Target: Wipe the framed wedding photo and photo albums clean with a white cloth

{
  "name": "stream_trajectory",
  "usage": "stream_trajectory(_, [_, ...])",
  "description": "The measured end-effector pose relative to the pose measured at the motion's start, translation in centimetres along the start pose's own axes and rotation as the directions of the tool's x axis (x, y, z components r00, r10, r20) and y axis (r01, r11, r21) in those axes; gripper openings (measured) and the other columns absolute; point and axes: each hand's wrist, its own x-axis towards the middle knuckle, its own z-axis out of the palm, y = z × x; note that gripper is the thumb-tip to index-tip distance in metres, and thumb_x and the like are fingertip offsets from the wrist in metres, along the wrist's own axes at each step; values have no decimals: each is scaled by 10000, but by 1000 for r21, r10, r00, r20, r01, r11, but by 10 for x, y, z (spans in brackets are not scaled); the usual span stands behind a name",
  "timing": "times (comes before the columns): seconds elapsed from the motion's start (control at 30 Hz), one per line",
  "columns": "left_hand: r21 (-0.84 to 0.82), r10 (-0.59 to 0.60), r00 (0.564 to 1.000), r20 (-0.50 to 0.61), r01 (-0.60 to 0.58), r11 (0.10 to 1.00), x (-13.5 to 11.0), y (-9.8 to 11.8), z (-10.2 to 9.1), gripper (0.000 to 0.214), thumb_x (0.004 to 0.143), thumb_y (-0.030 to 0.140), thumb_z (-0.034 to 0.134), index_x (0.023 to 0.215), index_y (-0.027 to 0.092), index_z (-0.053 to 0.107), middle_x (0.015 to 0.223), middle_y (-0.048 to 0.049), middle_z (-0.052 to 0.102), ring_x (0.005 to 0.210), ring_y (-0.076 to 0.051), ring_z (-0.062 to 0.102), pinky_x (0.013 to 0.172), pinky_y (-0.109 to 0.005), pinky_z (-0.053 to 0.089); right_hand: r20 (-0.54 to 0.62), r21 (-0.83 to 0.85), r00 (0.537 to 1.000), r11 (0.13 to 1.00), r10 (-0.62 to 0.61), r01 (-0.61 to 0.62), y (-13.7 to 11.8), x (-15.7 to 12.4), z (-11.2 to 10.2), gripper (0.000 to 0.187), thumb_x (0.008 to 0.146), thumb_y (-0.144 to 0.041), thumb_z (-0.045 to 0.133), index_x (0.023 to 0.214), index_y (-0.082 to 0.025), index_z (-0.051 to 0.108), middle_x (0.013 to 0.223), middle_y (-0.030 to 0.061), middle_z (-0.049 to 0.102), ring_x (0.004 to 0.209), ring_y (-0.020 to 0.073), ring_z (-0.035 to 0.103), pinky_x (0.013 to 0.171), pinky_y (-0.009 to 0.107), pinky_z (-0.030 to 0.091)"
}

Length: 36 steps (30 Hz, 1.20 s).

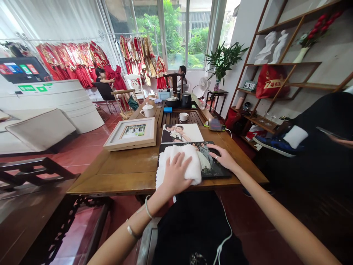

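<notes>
I see a puffy white cloth [196, 168] with a wavy edge, lying on a dark photo [210, 170] with someone in a long white dress. The left hand [177, 173] rests on top of the cloth, fingers spread. The right hand [222, 158] touches the photo's right side, fingers loosely apart. The cloth hides the photo's left part from me. Both things lie on the brown table [124, 167].
</notes>
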Motion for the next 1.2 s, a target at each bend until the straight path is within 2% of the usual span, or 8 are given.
stream_trajectory(0.13, [-33, 34, 999, 13, -34, 999, -12, 13, 0, 797, 724, 429, 656, 1438, 270, 340, 1533, -111, 297, 1410, -320, 230, 1100, -587, 214, 7, -5, 1000, 1000, -2, 2, 1, 0, 0, 361, 842, -338, 575, 1184, -241, 638, 1277, 72, 635, 1253, 261, 530, 1112, 481, 348])
stream_trajectory(0.27, [-42, 42, 998, 49, -40, 998, -3, 10, -5, 752, 736, 437, 650, 1417, 271, 375, 1514, -104, 335, 1395, -320, 264, 1086, -572, 259, -1, -10, 1000, 1000, -5, 5, 3, 0, 0, 359, 837, -345, 584, 1179, -253, 641, 1276, 68, 635, 1249, 266, 532, 1109, 490, 350])
stream_trajectory(0.4, [-18, 36, 998, 44, -35, 999, 22, 3, -4, 716, 764, 474, 634, 1406, 268, 391, 1506, -98, 352, 1382, -316, 289, 1070, -567, 291, -4, -11, 1000, 1000, -12, 12, 4, 0, 0, 360, 837, -346, 585, 1181, -259, 641, 1274, 66, 636, 1239, 267, 541, 1105, 490, 354])
stream_trajectory(0.67, [43, 7, 1000, -2, -7, 999, 87, -17, 9, 645, 823, 496, 582, 1394, 262, 396, 1469, -101, 398, 1350, -312, 326, 1029, -539, 342, -1, -14, 1000, 1000, -8, 8, 3, 1, 1, 359, 836, -326, 581, 1181, -245, 639, 1276, 76, 634, 1239, 260, 541, 1104, 479, 357])
stream_trajectory(0.83, [33, 0, 1000, -25, 1, 999, 109, -26, 13, 620, 828, 517, 565, 1373, 262, 416, 1414, -93, 457, 1310, -310, 365, 1010, -539, 351, -5, -10, 1000, 1000, -4, 4, 4, 1, 1, 362, 835, -346, 584, 1178, -244, 643, 1279, 80, 632, 1232, 268, 547, 1101, 490, 360])
stream_trajectory(1.03, [30, -8, 999, -42, 9, 999, 109, -24, 15, 620, 825, 515, 572, 1369, 258, 424, 1398, -105, 470, 1302, -308, 372, 1017, -535, 338, -4, -8, 1000, 1000, 6, -6, 3, 0, 1, 362, 834, -346, 579, 1177, -244, 640, 1279, 80, 631, 1237, 263, 543, 1103, 486, 358])
stream_trajectory(1.2, [33, 15, 999, -44, -13, 999, 84, -7, 13, 663, 814, 512, 580, 1385, 222, 407, 1435, -141, 424, 1334, -319, 334, 1032, -579, 308, -6, -11, 1000, 1000, 13, -13, 2, 1, 1, 360, 828, -337, 585, 1171, -242, 640, 1275, 79, 634, 1229, 257, 549, 1103, 482, 358])
